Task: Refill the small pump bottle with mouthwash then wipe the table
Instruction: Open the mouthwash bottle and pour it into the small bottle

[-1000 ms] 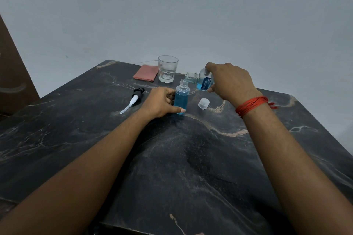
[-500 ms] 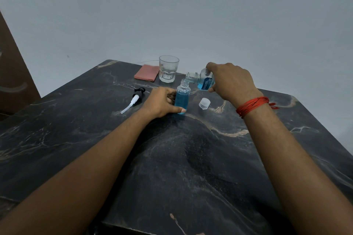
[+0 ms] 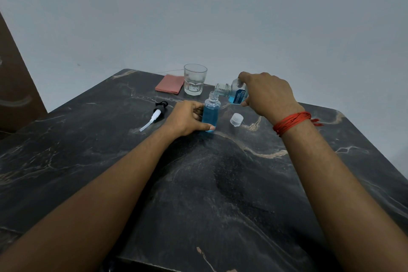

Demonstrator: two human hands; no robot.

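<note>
A small clear bottle (image 3: 210,112), mostly full of blue mouthwash, stands upright on the dark marble table (image 3: 220,183). My left hand (image 3: 187,120) grips it from the left. My right hand (image 3: 268,93) holds the mouthwash bottle (image 3: 234,94) tipped on its side, its open neck just above the small bottle's mouth. Some blue liquid remains in the tipped bottle. The black-and-white pump head (image 3: 155,113) lies on the table to the left. A white cap (image 3: 236,119) lies to the right of the small bottle.
A clear drinking glass (image 3: 195,79) stands at the table's far edge, with a folded pink cloth (image 3: 170,84) beside it on the left. A grey wall rises behind the table. A brown panel (image 3: 13,86) is at the far left.
Both hands and both bottles hold nearly the same pose. The tipped bottle stays over the small bottle's mouth.
</note>
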